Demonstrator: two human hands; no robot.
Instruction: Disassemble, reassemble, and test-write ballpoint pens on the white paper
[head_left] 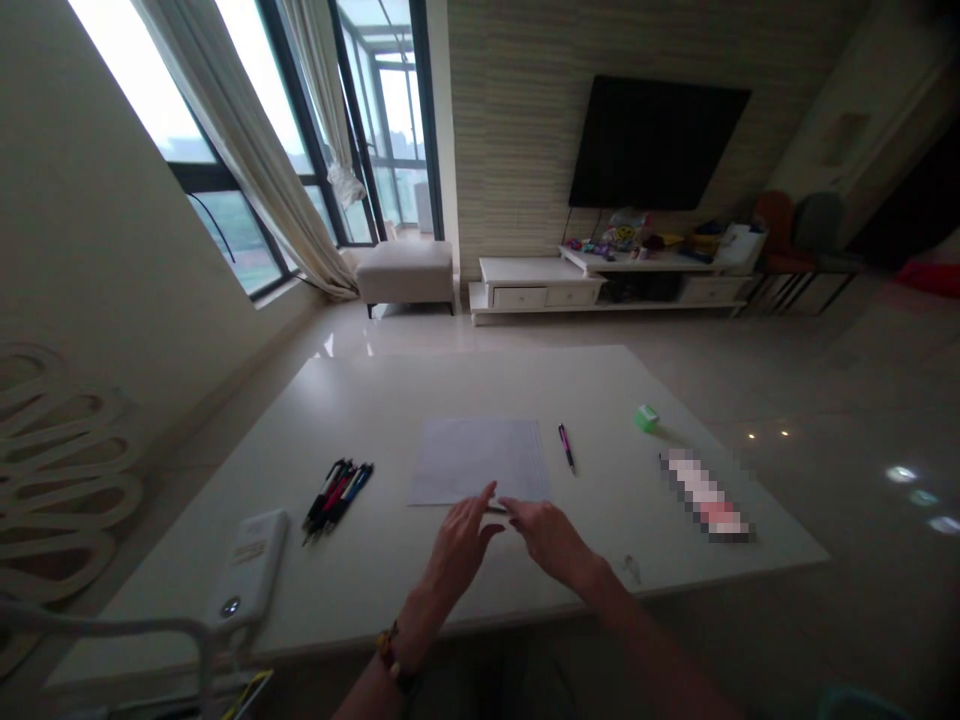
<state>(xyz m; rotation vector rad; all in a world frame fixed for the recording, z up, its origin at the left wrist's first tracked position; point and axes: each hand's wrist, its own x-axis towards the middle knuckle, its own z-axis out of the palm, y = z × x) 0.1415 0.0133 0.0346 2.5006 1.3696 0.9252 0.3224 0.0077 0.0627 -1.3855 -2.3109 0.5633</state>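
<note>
My right hand is closed in a pinch around one end of a small thin dark item, perhaps a pen or a part of one. Close beside it on the left, my left hand has its thumb and fingers apart, near the item's other end. Both hands are over the front edge of a white paper sheet lying on the white table. A purple and black pen rests to the right of the paper. Several pens lie bunched together on the left.
A white power bank lies at the table's left front. Toward the right are a green and white round item, a pixelated long object and a small clear item. A grey stool stands beyond the table.
</note>
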